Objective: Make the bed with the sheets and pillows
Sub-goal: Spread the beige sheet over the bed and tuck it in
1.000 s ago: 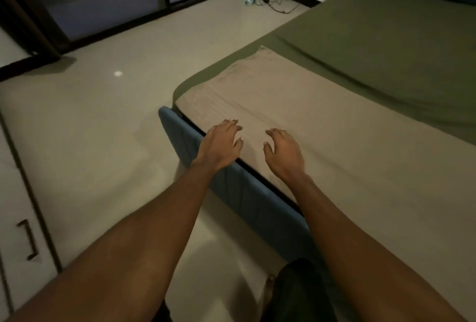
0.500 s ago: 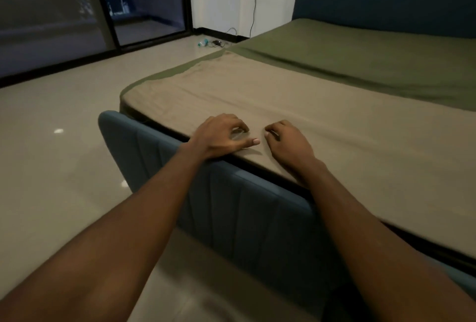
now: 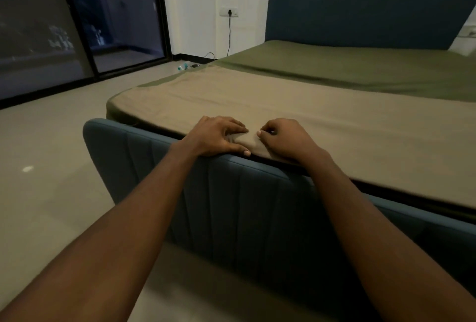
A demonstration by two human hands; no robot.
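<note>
Pinching near edge of tan sheet (image 3: 296,105), laid on the green sheet (image 3: 360,66) with long axis parallel to the footboard (image 3: 231,205), in curled fingers of left hand (image 3: 215,137) and right hand (image 3: 289,141).

tan sheet (image 3: 296,115) lies flat across the middle of the frame, mostly smooth. Its near edge is bunched into a small fold at centre, pinched between left hand (image 3: 216,136) and right hand (image 3: 286,140). green sheet (image 3: 360,69) sits underneath, exposed upper right with long shallow creases, plus a thin strip along the tan sheet's left edge.
</note>
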